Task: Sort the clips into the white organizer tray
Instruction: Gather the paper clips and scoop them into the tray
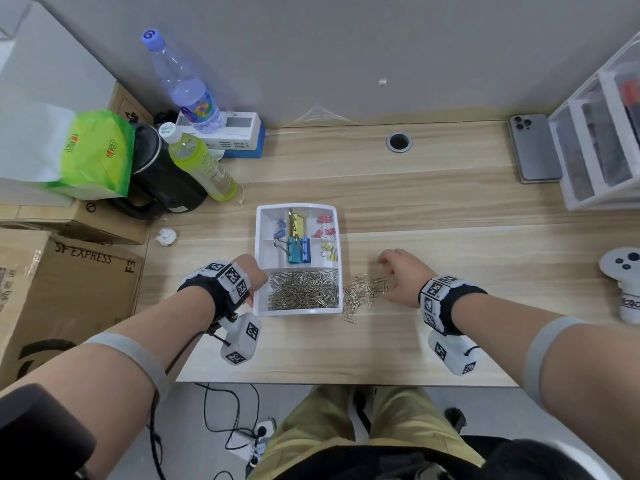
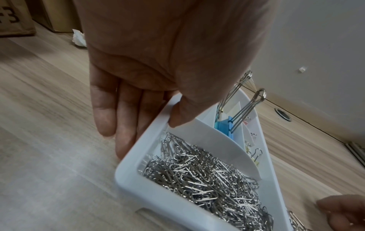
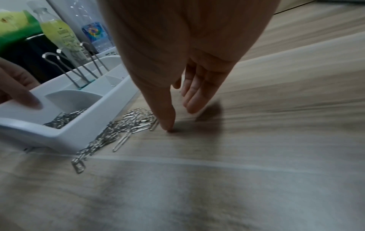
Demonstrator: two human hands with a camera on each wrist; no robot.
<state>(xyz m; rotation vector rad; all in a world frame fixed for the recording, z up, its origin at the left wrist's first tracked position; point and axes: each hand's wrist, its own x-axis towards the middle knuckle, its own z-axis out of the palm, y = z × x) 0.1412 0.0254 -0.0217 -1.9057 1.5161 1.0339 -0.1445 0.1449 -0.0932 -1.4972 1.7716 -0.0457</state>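
1. The left hand (image 2: 150, 65) pinches the white organizer tray (image 2: 128, 179) at its left rim, thumb inside, fingers outside.
2. The right hand (image 3: 177, 62) is spread, thumb tip on the counter (image 1: 450, 209) beside loose paper clips (image 1: 363, 292).
3. More clips fill the tray's near compartment.

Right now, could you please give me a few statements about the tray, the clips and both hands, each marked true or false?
1. The left hand holds the white tray by its left rim. True.
2. The loose paper clips lie left of the tray. False: they lie on its right.
3. The right hand pinches a binder clip. False: it is open, beside the loose clips.
4. The red binder clips sit in the tray's far right compartment. True.
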